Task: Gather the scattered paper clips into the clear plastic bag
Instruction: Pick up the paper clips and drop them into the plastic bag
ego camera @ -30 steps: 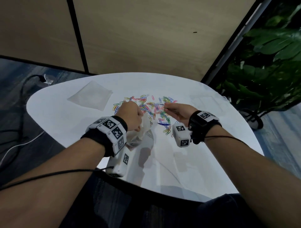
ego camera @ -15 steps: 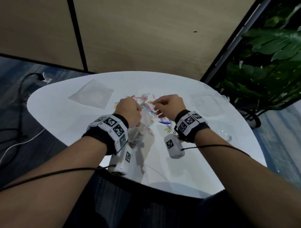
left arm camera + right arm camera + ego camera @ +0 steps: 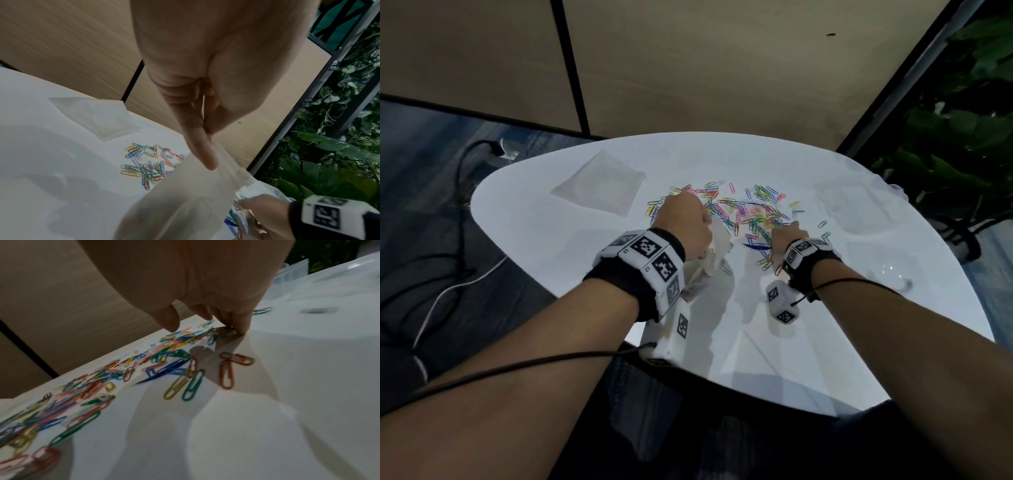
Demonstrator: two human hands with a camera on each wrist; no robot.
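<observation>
1. The left hand [image 3: 685, 226] is curled into a fist and pinches the top edge of the clear bag [image 3: 714, 253] between thumb and fingers; the left wrist view shows the thumb [image 3: 202, 151] pressed flat against the bag's rim [image 3: 230, 165].
2. The bag hangs down from that hand, crumpled, with its lower part touching the white table [image 3: 558, 240]. It sits at the 7 o'clock edge of the clip pile.
3. The paper clips [image 3: 743, 212] lie scattered in many colours over the middle of the table, thickest between the two hands and thinning toward 3 o'clock, where a few single clips [image 3: 823, 224] rest apart from the rest.
4. The right hand [image 3: 787, 236] reaches into the pile from its 5 o'clock side. In the right wrist view its fingertips [image 3: 240, 327] point down, bunched narrowly and touching the tabletop at a small cluster of clips; whether they actually grip any clip cannot be told.
5. Just near that hand, an orange clip [image 3: 236, 358], a second orange one, a yellow one and a green clip [image 3: 193, 384] lie loose on the table.
6. A flat, empty-looking second plastic bag [image 3: 599, 186] lies at 10 o'clock from the pile, well apart from both hands.
7. More clear plastic [image 3: 859, 205] rests at 3 o'clock near the table's edge, beside green plants [image 3: 962, 137].
8. Cables [image 3: 458, 212] run over the floor at 9 o'clock.
</observation>
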